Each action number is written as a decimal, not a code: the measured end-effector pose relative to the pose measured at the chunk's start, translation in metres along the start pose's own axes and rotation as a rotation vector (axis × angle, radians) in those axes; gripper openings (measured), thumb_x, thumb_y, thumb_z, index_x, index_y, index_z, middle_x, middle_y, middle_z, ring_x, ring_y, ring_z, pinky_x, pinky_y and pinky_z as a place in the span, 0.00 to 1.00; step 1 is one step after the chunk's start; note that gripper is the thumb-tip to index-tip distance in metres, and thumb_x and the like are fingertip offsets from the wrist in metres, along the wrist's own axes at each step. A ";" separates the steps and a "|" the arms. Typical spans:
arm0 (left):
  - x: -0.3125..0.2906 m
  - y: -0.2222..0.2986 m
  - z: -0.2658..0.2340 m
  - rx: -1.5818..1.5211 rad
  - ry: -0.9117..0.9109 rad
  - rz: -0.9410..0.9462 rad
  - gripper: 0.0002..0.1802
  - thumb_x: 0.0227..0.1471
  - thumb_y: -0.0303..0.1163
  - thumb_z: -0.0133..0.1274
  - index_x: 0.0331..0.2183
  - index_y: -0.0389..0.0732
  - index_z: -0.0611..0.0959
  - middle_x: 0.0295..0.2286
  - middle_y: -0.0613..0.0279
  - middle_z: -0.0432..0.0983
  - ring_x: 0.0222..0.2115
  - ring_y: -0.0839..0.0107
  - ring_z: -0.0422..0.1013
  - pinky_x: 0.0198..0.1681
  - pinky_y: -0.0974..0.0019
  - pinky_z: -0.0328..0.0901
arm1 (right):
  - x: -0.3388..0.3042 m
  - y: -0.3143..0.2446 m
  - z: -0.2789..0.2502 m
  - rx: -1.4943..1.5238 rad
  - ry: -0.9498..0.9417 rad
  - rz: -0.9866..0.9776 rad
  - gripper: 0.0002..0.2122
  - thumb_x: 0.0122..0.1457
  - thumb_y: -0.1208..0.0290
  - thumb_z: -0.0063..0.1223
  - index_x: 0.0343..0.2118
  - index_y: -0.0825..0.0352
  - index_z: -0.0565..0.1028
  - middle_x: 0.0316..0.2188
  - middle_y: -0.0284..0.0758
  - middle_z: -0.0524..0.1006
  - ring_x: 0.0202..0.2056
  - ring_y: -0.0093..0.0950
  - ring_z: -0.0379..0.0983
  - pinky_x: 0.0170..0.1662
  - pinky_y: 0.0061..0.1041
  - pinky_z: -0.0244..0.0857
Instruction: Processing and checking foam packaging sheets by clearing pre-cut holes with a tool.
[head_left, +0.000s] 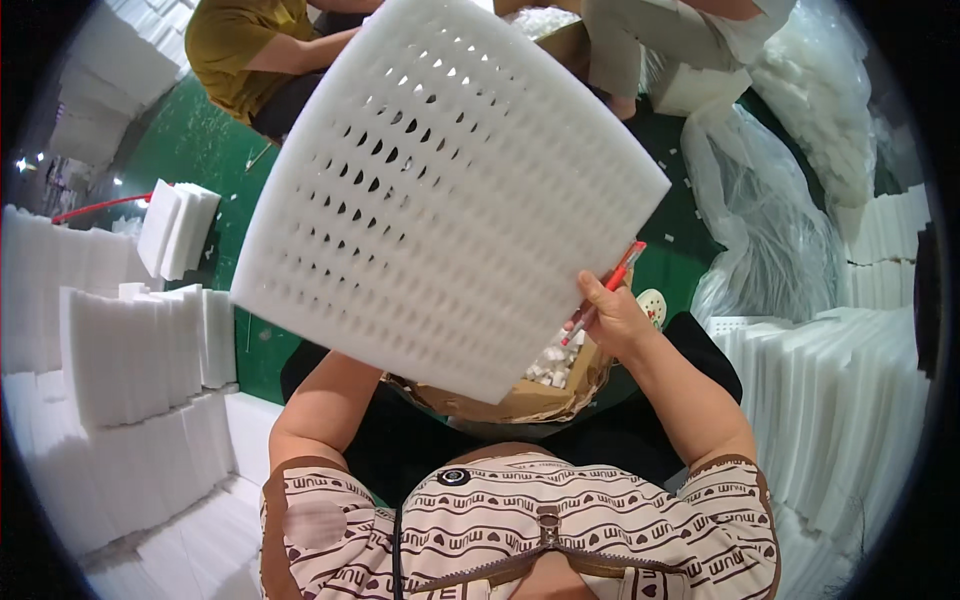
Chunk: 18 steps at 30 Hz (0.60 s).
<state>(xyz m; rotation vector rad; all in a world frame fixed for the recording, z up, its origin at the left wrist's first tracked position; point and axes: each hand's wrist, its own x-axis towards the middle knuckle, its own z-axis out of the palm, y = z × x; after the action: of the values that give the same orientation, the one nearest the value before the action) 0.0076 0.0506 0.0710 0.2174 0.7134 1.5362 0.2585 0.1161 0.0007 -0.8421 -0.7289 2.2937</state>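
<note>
A large white foam sheet point(520, 210) with rows of small holes is held up at a tilt before me. Many holes at its upper left are see-through; those toward the right look filled or only dented. My right hand point(615, 318) is at the sheet's lower right edge, its fingers closed round a red pen point(628, 262). Behind the sheet, my left hand is hidden; only the left forearm point(330, 400) shows. Below the sheet, a cardboard box point(530, 407) between my legs holds small white foam pieces point(553, 362).
Stacks of white foam sheets stand at the left point(130, 350) and the right point(820, 390). Clear plastic film point(765, 220) lies at the far right. Two people sit ahead, one in a mustard shirt point(225, 50). Foam scraps lie on the green floor point(240, 180).
</note>
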 end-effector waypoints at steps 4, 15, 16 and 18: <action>-0.003 0.001 -0.016 0.062 -0.030 0.065 0.34 0.57 0.59 0.24 0.62 0.57 0.49 0.62 0.67 0.41 0.63 0.66 0.37 0.65 0.55 0.33 | -0.006 -0.005 0.005 0.002 0.025 0.047 0.16 0.59 0.66 0.52 0.47 0.69 0.68 0.37 0.39 0.76 0.31 0.26 0.74 0.26 0.22 0.69; -0.030 0.006 0.036 0.728 0.097 0.286 0.39 0.52 0.68 0.20 0.62 0.63 0.46 0.63 0.69 0.36 0.63 0.64 0.32 0.65 0.52 0.28 | -0.006 0.018 -0.011 -0.085 0.028 0.188 0.17 0.59 0.64 0.52 0.46 0.70 0.68 0.34 0.38 0.76 0.29 0.25 0.74 0.26 0.21 0.71; -0.030 0.010 0.030 0.729 0.098 0.289 0.39 0.52 0.68 0.20 0.62 0.63 0.46 0.63 0.69 0.36 0.63 0.64 0.32 0.65 0.52 0.28 | -0.007 0.017 -0.010 -0.086 0.024 0.187 0.17 0.59 0.64 0.52 0.46 0.70 0.68 0.34 0.38 0.76 0.29 0.25 0.74 0.26 0.21 0.71; -0.028 0.029 -0.003 0.251 -0.195 0.245 0.38 0.52 0.67 0.22 0.61 0.62 0.50 0.62 0.68 0.40 0.63 0.63 0.37 0.64 0.50 0.32 | -0.006 0.015 -0.005 -0.101 0.012 0.179 0.17 0.59 0.64 0.52 0.46 0.70 0.69 0.34 0.37 0.76 0.29 0.25 0.74 0.26 0.21 0.71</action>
<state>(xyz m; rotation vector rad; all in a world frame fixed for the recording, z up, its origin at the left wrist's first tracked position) -0.0148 0.0251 0.0930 0.6544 0.7428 1.6269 0.2608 0.1028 -0.0101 -1.0027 -0.7985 2.4231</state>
